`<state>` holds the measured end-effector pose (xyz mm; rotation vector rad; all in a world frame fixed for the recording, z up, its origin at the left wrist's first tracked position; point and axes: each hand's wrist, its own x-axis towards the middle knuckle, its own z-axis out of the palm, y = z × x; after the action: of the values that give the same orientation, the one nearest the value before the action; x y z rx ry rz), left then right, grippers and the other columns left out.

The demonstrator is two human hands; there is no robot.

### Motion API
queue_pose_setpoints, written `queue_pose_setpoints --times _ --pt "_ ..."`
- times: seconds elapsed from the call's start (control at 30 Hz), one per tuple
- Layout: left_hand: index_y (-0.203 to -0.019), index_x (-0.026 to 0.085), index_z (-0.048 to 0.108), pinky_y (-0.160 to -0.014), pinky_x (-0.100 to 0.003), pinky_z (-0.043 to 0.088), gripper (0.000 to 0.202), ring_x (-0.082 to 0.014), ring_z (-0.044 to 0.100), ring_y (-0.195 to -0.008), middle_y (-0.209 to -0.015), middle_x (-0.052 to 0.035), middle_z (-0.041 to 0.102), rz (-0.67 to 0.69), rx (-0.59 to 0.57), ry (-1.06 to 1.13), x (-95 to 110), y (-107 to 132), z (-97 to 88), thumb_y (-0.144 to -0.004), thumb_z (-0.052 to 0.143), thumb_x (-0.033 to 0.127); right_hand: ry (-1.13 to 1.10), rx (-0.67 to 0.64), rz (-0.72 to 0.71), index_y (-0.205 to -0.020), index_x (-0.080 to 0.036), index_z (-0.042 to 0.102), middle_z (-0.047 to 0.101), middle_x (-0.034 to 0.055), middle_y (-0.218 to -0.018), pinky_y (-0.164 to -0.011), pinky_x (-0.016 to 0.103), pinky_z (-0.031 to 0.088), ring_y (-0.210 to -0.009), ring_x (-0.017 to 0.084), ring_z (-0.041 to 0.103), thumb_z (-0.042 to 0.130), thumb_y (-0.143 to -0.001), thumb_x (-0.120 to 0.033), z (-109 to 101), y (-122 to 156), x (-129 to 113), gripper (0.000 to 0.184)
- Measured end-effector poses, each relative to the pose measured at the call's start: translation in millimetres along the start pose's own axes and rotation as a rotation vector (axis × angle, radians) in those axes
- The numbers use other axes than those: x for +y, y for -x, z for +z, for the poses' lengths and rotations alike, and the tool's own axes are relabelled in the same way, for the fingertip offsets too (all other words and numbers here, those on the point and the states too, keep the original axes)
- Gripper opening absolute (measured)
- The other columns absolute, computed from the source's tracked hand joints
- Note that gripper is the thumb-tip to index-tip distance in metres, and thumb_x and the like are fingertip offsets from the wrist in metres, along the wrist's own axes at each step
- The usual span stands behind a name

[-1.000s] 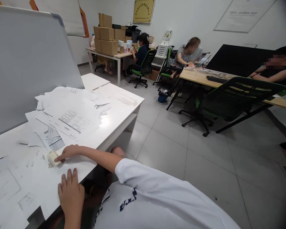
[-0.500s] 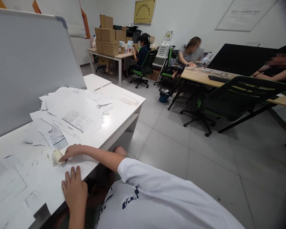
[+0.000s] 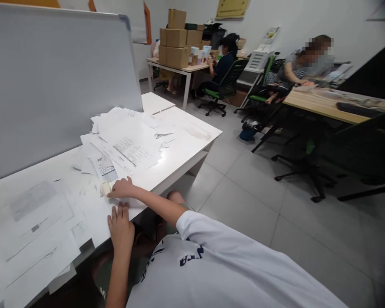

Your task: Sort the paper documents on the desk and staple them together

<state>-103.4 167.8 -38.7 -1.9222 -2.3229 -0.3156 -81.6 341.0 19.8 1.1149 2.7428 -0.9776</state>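
Cream eraser block [image 3: 105, 188] lies just left of the right hand's [image 3: 124, 188] closed fingers; any grip cannot be told. The left hand [image 3: 120, 227] sits farther off, fingers spread.

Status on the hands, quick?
Right hand on small cream eraser; left hand resting at white table edge; loose papers beyond.

Office workroom: white desks, scattered paperwork [image 3: 128, 137], whiteboard [image 3: 57, 85], stacked cardboard cartons [image 3: 176, 47], co-workers [image 3: 223, 64] on swivel chairs [image 3: 226, 96].

White desk [image 3: 188, 130] strewn with printed papers [image 3: 125, 139]
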Motion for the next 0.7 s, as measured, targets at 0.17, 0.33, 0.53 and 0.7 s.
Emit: queue_pose_setpoints --times 0.17,0.33,0.53,0.7 --pt "-0.139 0.008 0.052 -0.114 -0.059 0.032 0.058 -0.0373 0.034 -0.143 -0.148 -0.0171 0.048 -0.022 -0.005 0.021 0.2 1.8 3.0 -0.083 0.039 0.002 0.054 0.014 -0.014 -0.098 -0.014 0.072 0.060 0.0160 -0.129 -0.118 0.059 0.013 -0.132 0.034 0.044 0.047 -0.092 -0.046 7.3 9.9 -4.2 0.041" --pt "-0.143 0.008 0.048 -0.117 -0.057 0.028 0.064 -0.0373 0.031 -0.144 -0.151 -0.0150 0.045 -0.040 -0.040 0.047 -0.1 2.8 5.2 -0.079 0.043 0.002 0.076 0.047 0.000 -0.116 -0.011 0.067 0.048 0.0192 -0.141 -0.118 0.057 0.012 -0.138 0.033 0.035 0.039 -0.096 -0.038 16.4 18.5 -6.9 0.044" --pt "-0.141 0.005 0.049 -0.118 -0.057 0.026 0.061 -0.0375 0.031 -0.144 -0.150 -0.0181 0.046 -0.036 -0.029 0.025 1.4 1.5 8.2 -0.080 0.042 0.003 0.113 0.231 -0.002 -0.113 -0.007 0.069 0.053 0.0194 -0.133 -0.111 0.048 0.027 -0.128 0.033 0.039 0.042 -0.097 -0.048 26.4 32.1 -15.3 0.051" --pt "-0.140 0.005 0.050 -0.119 -0.056 0.024 0.060 -0.0360 0.032 -0.144 -0.147 -0.0191 0.049 -0.072 -0.041 0.020 3.6 -1.1 10.4 -0.080 0.044 0.005 0.074 0.243 0.032 -0.112 -0.008 0.068 0.060 0.0195 -0.122 -0.100 0.043 0.038 -0.119 0.032 0.046 0.043 -0.097 -0.047 27.8 37.5 -18.9 0.048"
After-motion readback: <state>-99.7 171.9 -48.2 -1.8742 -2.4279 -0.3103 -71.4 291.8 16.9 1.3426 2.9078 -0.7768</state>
